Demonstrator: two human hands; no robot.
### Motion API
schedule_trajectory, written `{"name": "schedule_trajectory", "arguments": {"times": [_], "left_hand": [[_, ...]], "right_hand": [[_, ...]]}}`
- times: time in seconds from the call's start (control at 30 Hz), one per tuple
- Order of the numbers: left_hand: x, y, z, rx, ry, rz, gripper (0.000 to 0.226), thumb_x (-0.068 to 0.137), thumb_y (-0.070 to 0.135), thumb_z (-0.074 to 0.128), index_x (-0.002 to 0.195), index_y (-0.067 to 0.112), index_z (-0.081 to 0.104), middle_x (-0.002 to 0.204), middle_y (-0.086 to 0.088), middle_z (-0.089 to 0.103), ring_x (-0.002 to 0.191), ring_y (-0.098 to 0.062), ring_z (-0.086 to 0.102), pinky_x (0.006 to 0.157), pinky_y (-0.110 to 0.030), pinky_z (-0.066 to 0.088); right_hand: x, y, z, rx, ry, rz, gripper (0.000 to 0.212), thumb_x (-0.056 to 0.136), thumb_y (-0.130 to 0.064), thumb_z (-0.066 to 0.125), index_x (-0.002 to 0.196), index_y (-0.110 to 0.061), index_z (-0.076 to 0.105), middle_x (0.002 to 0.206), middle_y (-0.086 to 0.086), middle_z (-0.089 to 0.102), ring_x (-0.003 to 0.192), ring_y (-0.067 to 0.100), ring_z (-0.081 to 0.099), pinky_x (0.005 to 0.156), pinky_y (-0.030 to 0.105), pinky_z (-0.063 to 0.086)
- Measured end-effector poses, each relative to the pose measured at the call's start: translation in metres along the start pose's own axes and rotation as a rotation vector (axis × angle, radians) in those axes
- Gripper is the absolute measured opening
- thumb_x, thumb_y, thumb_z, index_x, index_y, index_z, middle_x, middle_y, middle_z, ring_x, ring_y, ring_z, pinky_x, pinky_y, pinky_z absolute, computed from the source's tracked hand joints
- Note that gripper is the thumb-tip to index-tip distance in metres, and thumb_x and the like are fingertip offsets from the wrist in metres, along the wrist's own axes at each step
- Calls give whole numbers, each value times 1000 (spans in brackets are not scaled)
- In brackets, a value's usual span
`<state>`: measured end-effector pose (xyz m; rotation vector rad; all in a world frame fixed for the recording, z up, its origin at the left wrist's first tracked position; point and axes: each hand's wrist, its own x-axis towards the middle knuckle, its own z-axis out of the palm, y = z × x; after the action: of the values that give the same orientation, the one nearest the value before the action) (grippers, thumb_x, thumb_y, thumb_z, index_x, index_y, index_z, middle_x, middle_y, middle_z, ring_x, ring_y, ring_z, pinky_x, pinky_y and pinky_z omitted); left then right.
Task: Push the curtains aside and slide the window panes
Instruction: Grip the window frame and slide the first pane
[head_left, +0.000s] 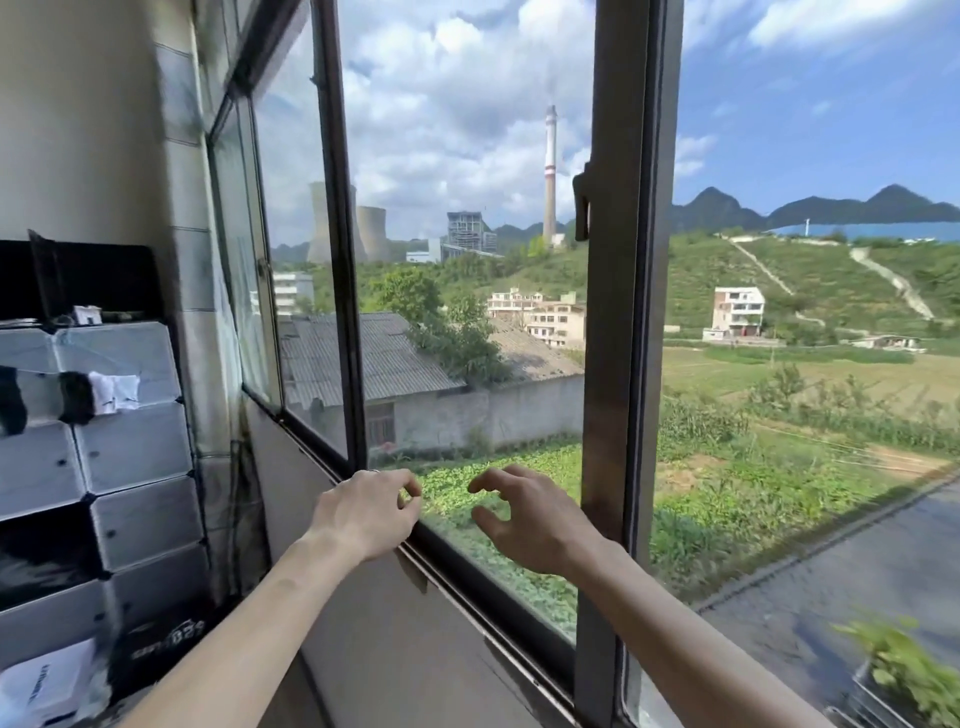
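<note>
Both hands are up in front of the window, low, near the bottom rail (498, 597).

Left hand (363, 514): fingers curled in, thumb and index tip touching in a loose pinch, nothing between them. It sits over the bottom rail, just right of the foot of the dark upright (340, 260). Whether it touches the rail, cannot tell.

Right hand (530, 525): fingers spread and bent like a claw, released, holding nothing. It hovers in front of the glass, between the left hand and the thick frame post (618, 312). No contact with the post.

Window panes: the middle pane (457, 208) sits between the dark upright and the thick post. A latch handle (581, 208) is on the post's left edge, about mid-height, well above both hands. Right of the post the view looks sharper and unglazed, so that side (805, 364) seems open; not certain. Left of the upright is another pane (291, 234) with a narrower one (234, 234) beyond it.

Curtain (223, 322): thin, pale, bunched at the far left of the window against the wall, well clear of the middle pane.

Further left of the curtain: a stack of grey plastic storage cubes (104, 467).
</note>
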<state>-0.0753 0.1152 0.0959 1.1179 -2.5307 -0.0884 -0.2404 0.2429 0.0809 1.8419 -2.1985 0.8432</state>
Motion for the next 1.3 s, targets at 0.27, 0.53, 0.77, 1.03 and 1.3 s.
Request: {"name": "schedule_trajectory", "arguments": {"times": [0.27,0.53,0.77,1.03,1.3], "left_hand": [[98,-79,24,-4,-76,25,23,95,45,46,112,41,61,106,14,67,98,-16,63,76,-34,50],[185,-133,52,-45,-165,170,25,95,47,45,112,42,62,100,19,66,92,-13,64,76,-34,54],[241,-128,62,-94,-208,487,25,96,46,46,113,38,62,92,16,66,83,-10,63,72,-33,57],[256,-61,28,-278,-119,904,24,97,44,49,116,37,62,110,16,70,70,-4,58,57,-24,47],[253,15,-45,-612,282,1101,26,94,33,56,118,33,66,122,4,66,110,-23,61,77,-36,53]], "right_hand": [[114,8,71,22,-52,34,34,95,-45,54,128,-35,55,130,-4,57,108,15,59,90,37,53],[158,16,106,29,-22,167,32,94,-41,58,125,-31,60,130,-7,58,106,9,59,88,28,50],[162,1,103,-97,105,442,32,94,-42,56,124,-32,59,126,-7,62,101,10,62,86,37,55],[128,-37,40,-346,276,684,32,93,-44,55,123,-34,58,120,-5,65,103,14,62,83,39,55],[112,-75,-69,-514,583,687,26,89,-40,62,115,-36,63,115,-10,65,98,8,62,84,38,54]]}}
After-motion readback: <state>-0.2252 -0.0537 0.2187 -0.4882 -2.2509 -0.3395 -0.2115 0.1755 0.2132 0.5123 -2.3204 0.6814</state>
